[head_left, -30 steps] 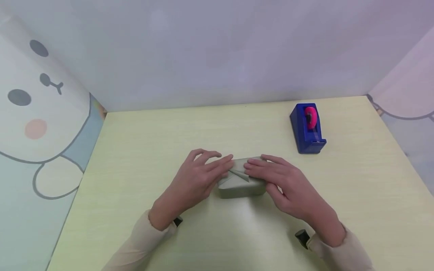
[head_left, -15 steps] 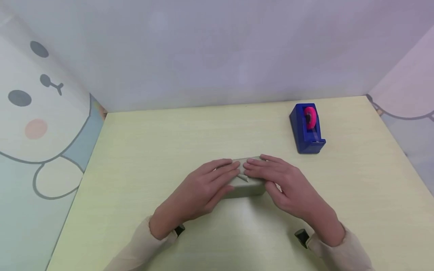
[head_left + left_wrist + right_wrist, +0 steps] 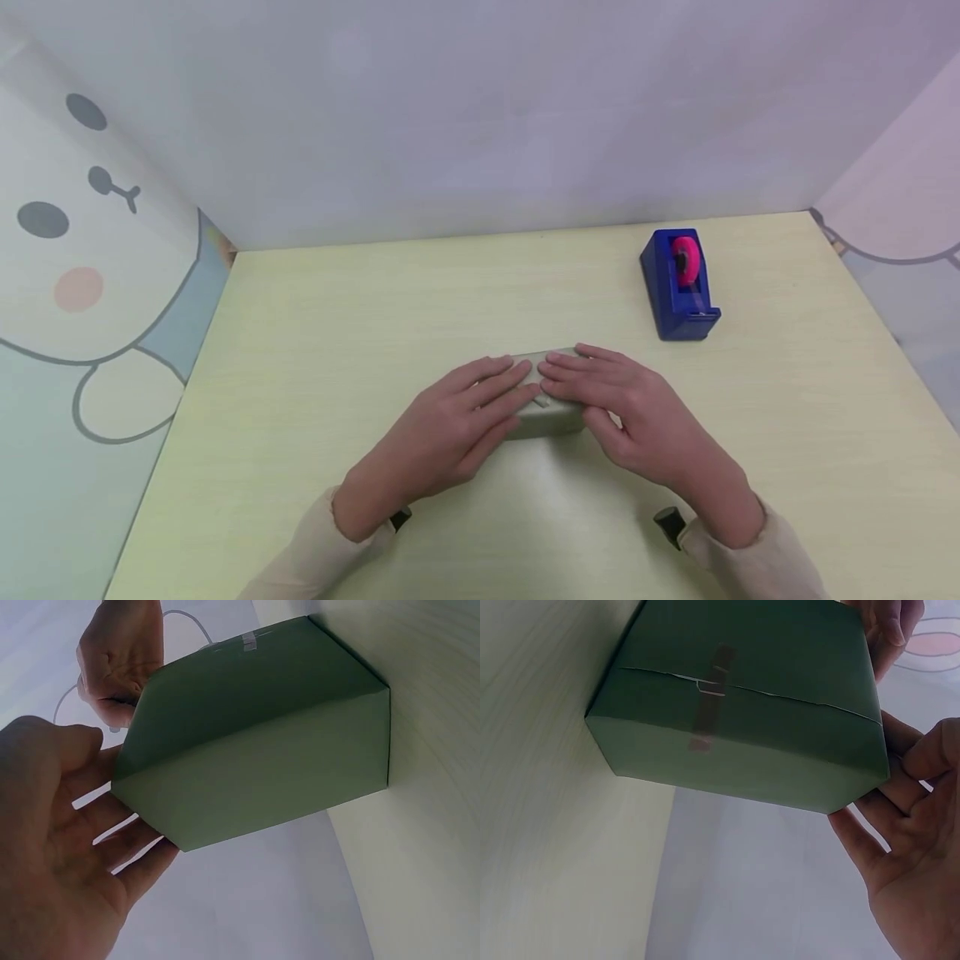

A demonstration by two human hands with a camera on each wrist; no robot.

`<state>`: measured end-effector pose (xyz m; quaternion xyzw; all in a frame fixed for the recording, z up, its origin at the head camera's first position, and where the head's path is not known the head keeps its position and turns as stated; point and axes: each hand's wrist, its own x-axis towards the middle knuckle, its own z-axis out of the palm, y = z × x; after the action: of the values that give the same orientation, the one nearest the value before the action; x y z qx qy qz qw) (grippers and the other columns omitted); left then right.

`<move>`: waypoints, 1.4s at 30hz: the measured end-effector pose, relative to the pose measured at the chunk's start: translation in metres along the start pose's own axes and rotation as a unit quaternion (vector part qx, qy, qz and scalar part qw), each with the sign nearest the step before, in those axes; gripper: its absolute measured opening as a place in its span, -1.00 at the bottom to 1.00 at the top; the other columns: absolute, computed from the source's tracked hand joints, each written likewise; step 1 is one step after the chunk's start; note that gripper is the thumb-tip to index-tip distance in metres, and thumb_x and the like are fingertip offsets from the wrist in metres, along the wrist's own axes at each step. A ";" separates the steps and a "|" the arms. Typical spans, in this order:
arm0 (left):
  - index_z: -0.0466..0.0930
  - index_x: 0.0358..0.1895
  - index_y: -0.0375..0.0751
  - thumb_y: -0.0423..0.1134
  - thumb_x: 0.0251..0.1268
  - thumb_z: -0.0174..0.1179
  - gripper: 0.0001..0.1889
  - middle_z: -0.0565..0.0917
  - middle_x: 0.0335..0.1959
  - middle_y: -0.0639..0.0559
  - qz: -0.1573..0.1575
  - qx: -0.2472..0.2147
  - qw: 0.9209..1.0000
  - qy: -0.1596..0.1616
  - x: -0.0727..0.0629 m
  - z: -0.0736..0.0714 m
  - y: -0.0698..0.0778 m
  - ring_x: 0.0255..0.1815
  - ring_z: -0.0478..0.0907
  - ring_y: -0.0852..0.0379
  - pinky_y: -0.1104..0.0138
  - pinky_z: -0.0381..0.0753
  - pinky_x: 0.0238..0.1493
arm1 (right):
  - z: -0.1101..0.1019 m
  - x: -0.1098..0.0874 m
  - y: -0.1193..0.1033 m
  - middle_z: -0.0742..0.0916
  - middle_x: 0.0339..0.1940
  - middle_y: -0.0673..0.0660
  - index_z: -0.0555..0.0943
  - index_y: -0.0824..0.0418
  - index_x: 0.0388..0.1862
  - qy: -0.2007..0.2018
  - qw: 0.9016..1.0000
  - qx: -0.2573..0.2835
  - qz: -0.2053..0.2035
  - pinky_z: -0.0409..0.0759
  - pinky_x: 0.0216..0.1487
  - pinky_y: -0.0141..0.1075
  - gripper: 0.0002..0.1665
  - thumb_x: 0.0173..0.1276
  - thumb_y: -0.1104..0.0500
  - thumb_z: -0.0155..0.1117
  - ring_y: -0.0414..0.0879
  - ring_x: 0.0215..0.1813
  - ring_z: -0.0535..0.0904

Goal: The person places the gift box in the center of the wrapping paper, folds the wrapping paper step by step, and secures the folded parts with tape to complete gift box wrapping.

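Observation:
A small box wrapped in grey-green paper (image 3: pixel 551 423) sits on the table between both hands. My left hand (image 3: pixel 450 425) lies over its left part, fairly straight fingers resting on the top. Opposite it, my right hand (image 3: pixel 630 408) rests on the top's right part, its fingers extended and thumb by the front side. A bit of folded paper (image 3: pixel 542 401) shows between the fingertips; the hands hide most of the top. In the right wrist view, a strip of clear tape (image 3: pixel 709 705) crosses a paper seam on the box. The left wrist view shows another small tape piece (image 3: pixel 250 641).
A blue tape dispenser (image 3: pixel 678 287) with a pink core stands at the back right of the pale wooden table (image 3: pixel 360 308). Pale curtains or panels (image 3: pixel 480 117) rise behind the table, with a cartoon figure (image 3: pixel 90 208) at the left.
My left hand has moved right and flattened over the box top, covering most of the folded paper there. The right hand has stayed nearly still.

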<state>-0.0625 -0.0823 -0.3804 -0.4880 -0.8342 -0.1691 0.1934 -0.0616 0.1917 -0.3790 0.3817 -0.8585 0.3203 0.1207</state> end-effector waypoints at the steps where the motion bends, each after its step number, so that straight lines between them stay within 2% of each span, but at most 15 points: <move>1: 0.57 0.39 -0.17 -0.16 0.54 0.20 -0.56 0.64 0.38 -0.11 0.000 0.001 1.000 0.001 0.000 0.000 0.000 0.43 0.56 -0.05 0.19 0.48 0.50 | 0.000 0.000 0.000 0.77 0.27 0.06 0.77 0.11 0.17 0.000 1.000 0.001 0.000 0.20 0.64 -0.40 -0.45 0.27 0.44 0.16 0.05 0.34 0.68; 11: 0.51 0.46 -0.12 -0.15 0.52 0.20 -0.50 0.65 0.37 -0.10 0.002 0.014 1.000 0.007 0.001 0.002 0.003 0.42 0.57 -0.05 0.15 0.50 0.48 | 0.001 -0.002 0.001 0.76 0.28 0.06 0.76 0.12 0.18 0.001 1.000 0.011 0.010 0.21 0.64 -0.40 -0.43 0.26 0.47 0.14 0.06 0.36 0.67; 18: 0.63 0.36 -0.08 -0.10 0.40 0.33 -0.51 0.66 0.35 -0.15 0.021 0.048 0.999 -0.001 0.001 -0.002 0.005 0.38 0.59 -0.11 0.13 0.55 0.43 | 0.001 -0.001 -0.001 0.76 0.28 0.06 0.75 0.12 0.20 0.000 1.000 0.011 0.004 0.20 0.65 -0.40 -0.43 0.26 0.46 0.16 0.05 0.35 0.67; 24: 0.68 0.29 -0.08 0.00 0.33 0.40 -0.50 0.68 0.31 -0.19 0.021 0.057 0.998 0.003 0.002 -0.002 0.009 0.34 0.62 -0.15 0.11 0.55 0.42 | 0.003 -0.003 0.002 0.76 0.28 0.09 0.74 0.14 0.20 0.003 1.000 0.018 -0.012 0.20 0.66 -0.35 -0.42 0.27 0.47 0.11 0.04 0.35 0.67; 27: 0.66 0.30 -0.11 0.01 0.32 0.39 -0.47 0.67 0.31 -0.21 0.016 0.047 0.999 0.006 0.003 0.000 0.011 0.33 0.63 -0.17 0.09 0.56 0.41 | 0.003 -0.004 0.003 0.76 0.28 0.11 0.73 0.15 0.21 0.007 0.999 0.033 -0.010 0.22 0.66 -0.30 -0.40 0.29 0.49 0.07 -0.01 0.38 0.65; 31: 0.61 0.36 -0.10 -0.04 0.34 0.40 -0.45 0.65 0.35 -0.18 0.000 -0.002 1.000 0.006 0.001 0.000 0.009 0.37 0.60 -0.16 0.05 0.54 0.43 | 0.003 -0.005 0.002 0.75 0.31 0.09 0.69 0.16 0.25 0.006 0.999 0.053 0.001 0.22 0.67 -0.26 -0.41 0.33 0.50 0.04 -0.07 0.43 0.61; 33: 0.60 0.38 -0.08 -0.06 0.35 0.39 -0.45 0.63 0.38 -0.17 -0.007 -0.022 1.000 0.003 0.000 0.000 0.008 0.39 0.58 -0.16 0.04 0.53 0.45 | 0.005 -0.004 0.003 0.75 0.30 0.09 0.70 0.16 0.20 0.019 0.998 0.054 -0.011 0.24 0.66 -0.24 -0.43 0.33 0.50 0.04 -0.04 0.41 0.63; 36: 0.60 0.39 -0.04 -0.05 0.38 0.37 -0.46 0.61 0.41 -0.16 -0.009 -0.025 1.000 -0.002 -0.001 0.000 0.007 0.41 0.56 -0.16 0.03 0.51 0.46 | 0.006 -0.002 0.004 0.77 0.26 0.09 0.75 0.11 0.10 0.035 0.998 0.046 -0.026 0.28 0.63 -0.22 -0.45 0.29 0.49 0.03 0.01 0.36 0.67; 38: 0.63 0.37 -0.02 -0.04 0.37 0.38 -0.48 0.61 0.40 -0.19 -0.003 -0.009 1.000 -0.003 0.000 0.000 0.008 0.40 0.57 -0.17 0.03 0.52 0.45 | 0.006 -0.001 0.004 0.78 0.24 0.10 0.78 0.08 0.01 0.037 0.998 0.040 -0.032 0.29 0.63 -0.23 -0.46 0.27 0.49 0.02 0.04 0.33 0.70; 42: 0.70 0.28 0.02 -0.02 0.35 0.39 -0.54 0.62 0.37 -0.24 0.016 0.020 1.000 0.002 0.002 -0.001 0.009 0.35 0.59 -0.22 0.02 0.56 0.40 | 0.004 -0.002 0.004 0.78 0.24 0.11 0.80 0.09 -0.03 0.022 0.999 0.029 -0.028 0.26 0.64 -0.28 -0.47 0.25 0.47 0.02 0.04 0.33 0.70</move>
<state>-0.0550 -0.0770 -0.3775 -0.4974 -0.8289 -0.1503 0.2073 -0.0632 0.1916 -0.3848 0.4019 -0.8351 0.3497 0.1373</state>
